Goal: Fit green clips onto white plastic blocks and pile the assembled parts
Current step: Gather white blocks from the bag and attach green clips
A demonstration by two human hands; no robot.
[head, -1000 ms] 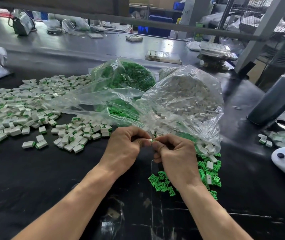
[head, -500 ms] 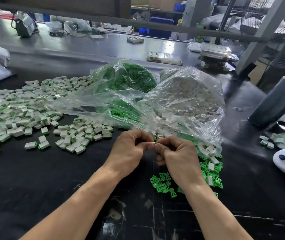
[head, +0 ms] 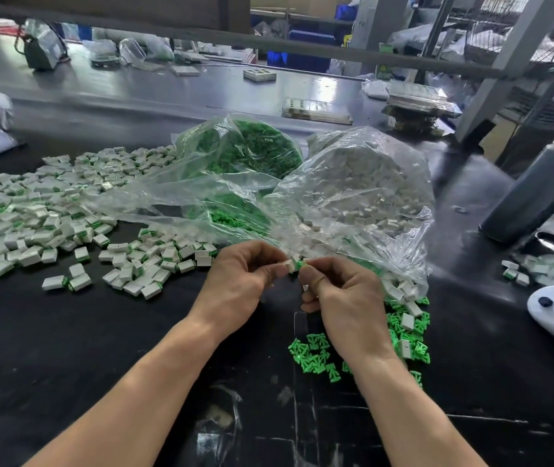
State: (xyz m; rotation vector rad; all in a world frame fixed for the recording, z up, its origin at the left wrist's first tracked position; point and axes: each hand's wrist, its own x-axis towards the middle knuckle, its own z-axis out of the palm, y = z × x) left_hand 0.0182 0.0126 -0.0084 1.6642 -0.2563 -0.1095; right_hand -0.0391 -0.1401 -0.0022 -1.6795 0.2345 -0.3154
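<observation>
**Bright overhead light, soft edges**

We see even, bright light from above. It glares white on the far grey counter (head: 167, 92) and glints off the clear plastic bags (head: 353, 197). The near black mat (head: 66, 348) stays dark with faint sheen. Shadows are weak. The far background and left edge look blurred, and straight posts bend at the frame's edges.
</observation>
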